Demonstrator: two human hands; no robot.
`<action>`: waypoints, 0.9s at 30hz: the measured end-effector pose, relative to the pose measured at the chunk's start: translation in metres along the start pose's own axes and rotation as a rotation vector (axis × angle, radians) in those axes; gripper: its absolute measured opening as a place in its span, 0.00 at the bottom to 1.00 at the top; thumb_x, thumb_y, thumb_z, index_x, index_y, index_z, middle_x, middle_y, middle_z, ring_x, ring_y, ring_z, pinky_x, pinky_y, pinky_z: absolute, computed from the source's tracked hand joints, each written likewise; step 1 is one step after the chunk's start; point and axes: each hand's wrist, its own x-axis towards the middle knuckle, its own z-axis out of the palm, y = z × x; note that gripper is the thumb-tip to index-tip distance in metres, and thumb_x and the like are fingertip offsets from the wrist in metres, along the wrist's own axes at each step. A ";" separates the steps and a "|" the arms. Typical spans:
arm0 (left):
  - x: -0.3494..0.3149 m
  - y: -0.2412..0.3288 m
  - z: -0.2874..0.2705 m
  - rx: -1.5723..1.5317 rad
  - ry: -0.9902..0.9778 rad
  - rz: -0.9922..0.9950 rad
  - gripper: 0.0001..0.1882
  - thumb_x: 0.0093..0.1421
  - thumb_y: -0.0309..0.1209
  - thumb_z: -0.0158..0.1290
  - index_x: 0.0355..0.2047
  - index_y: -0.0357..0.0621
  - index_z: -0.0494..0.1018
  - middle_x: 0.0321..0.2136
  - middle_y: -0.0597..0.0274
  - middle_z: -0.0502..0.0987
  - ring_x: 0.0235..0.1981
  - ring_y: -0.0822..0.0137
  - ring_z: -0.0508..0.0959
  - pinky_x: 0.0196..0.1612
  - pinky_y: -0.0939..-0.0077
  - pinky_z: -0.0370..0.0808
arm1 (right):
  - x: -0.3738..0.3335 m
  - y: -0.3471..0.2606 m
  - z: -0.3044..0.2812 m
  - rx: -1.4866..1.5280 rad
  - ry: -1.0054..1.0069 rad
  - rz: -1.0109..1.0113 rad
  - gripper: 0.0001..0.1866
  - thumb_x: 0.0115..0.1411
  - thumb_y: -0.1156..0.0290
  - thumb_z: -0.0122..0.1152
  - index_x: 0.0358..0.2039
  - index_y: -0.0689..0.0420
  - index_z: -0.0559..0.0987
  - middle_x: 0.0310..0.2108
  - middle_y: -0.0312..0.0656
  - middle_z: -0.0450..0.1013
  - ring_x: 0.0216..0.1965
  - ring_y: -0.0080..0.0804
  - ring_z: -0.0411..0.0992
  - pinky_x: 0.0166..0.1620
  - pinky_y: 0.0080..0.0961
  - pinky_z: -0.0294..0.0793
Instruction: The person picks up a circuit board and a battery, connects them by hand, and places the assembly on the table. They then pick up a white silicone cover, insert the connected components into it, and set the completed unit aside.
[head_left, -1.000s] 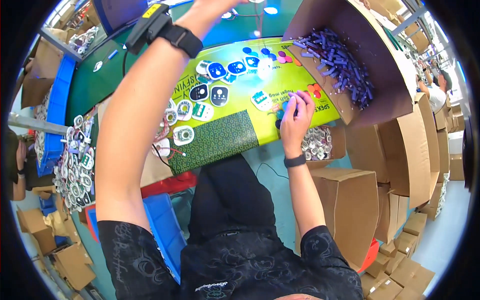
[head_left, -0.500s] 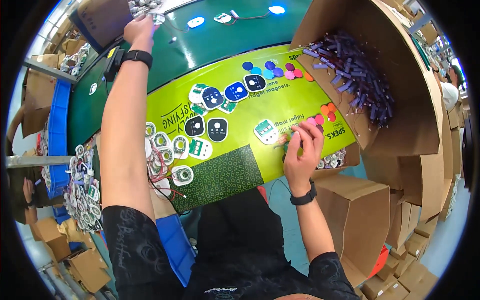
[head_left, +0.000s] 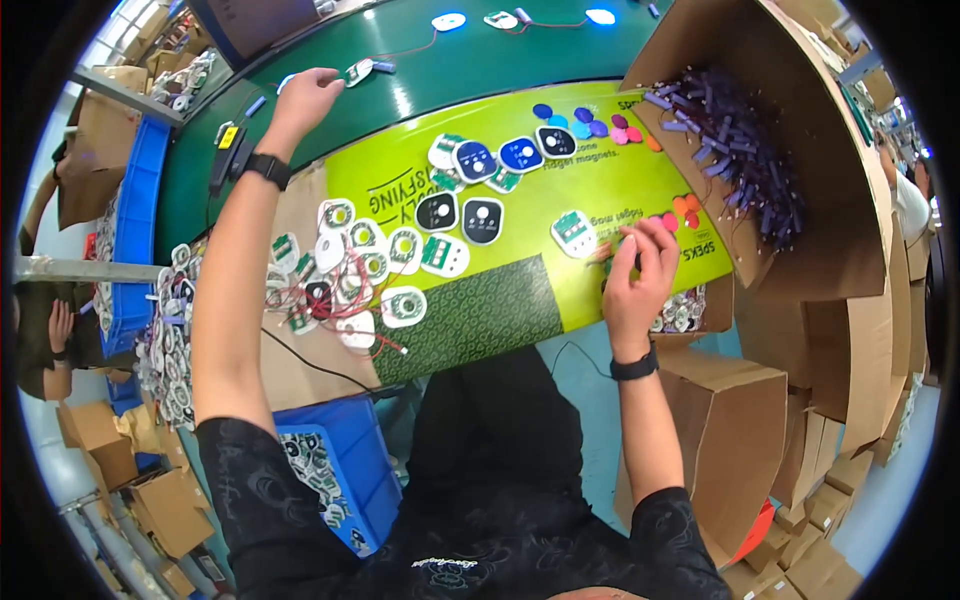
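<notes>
My left hand (head_left: 308,98) reaches over the green work surface at the far left, thumb and fingers a little apart. Its fingertips are close beside a small white device (head_left: 358,72) with a purple cylindrical cell (head_left: 383,67); whether they touch is unclear. A bluish-white piece shows behind that hand. My right hand (head_left: 640,275) is curled over the yellow-green mat (head_left: 520,235), fingers closed around a small, partly hidden thing with dark, green and reddish parts. Just left of it lies a white device with a green circuit board (head_left: 573,233).
Several blue and black round-cornered panels (head_left: 520,154) lie mid-mat. White ring-shaped parts with red wires (head_left: 350,275) pile up at left. A cardboard box of purple cells (head_left: 850,250) stands at right. Lit white devices (head_left: 600,17) lie at the back. A blue bin (head_left: 365,470) sits below.
My left hand has come nearer with the white device, and its fingers look looser. My right hand stays curled beside the circuit-board device. The whole view has shifted, showing more of the left side.
</notes>
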 end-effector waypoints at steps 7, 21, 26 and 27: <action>-0.129 0.117 -0.039 -0.296 -0.206 0.394 0.17 0.61 0.37 0.59 0.47 0.41 0.80 0.43 0.50 0.83 0.44 0.54 0.82 0.51 0.63 0.78 | -0.002 -0.002 0.004 0.042 0.019 -0.012 0.07 0.64 0.77 0.57 0.40 0.63 0.81 0.48 0.46 0.70 0.52 0.43 0.69 0.55 0.34 0.71; -0.149 0.157 0.017 -0.145 -0.180 0.483 0.25 0.58 0.30 0.61 0.55 0.37 0.73 0.51 0.45 0.77 0.56 0.47 0.73 0.62 0.58 0.69 | -0.001 0.002 0.006 0.024 0.010 -0.063 0.08 0.60 0.74 0.62 0.39 0.61 0.81 0.47 0.45 0.72 0.51 0.45 0.70 0.55 0.37 0.70; -0.185 0.156 0.000 -0.355 0.060 0.468 0.20 0.57 0.27 0.60 0.51 0.39 0.76 0.48 0.48 0.80 0.54 0.49 0.76 0.59 0.59 0.71 | 0.005 -0.015 0.007 -0.296 -0.168 -0.314 0.20 0.55 0.57 0.71 0.42 0.56 0.82 0.51 0.40 0.74 0.61 0.47 0.63 0.65 0.48 0.57; -0.201 0.161 -0.009 -0.351 0.058 0.468 0.20 0.57 0.27 0.60 0.51 0.39 0.76 0.48 0.48 0.80 0.54 0.49 0.76 0.59 0.59 0.71 | 0.005 -0.012 0.009 -0.301 -0.220 -0.306 0.23 0.54 0.52 0.71 0.44 0.55 0.82 0.53 0.39 0.73 0.63 0.47 0.60 0.66 0.52 0.53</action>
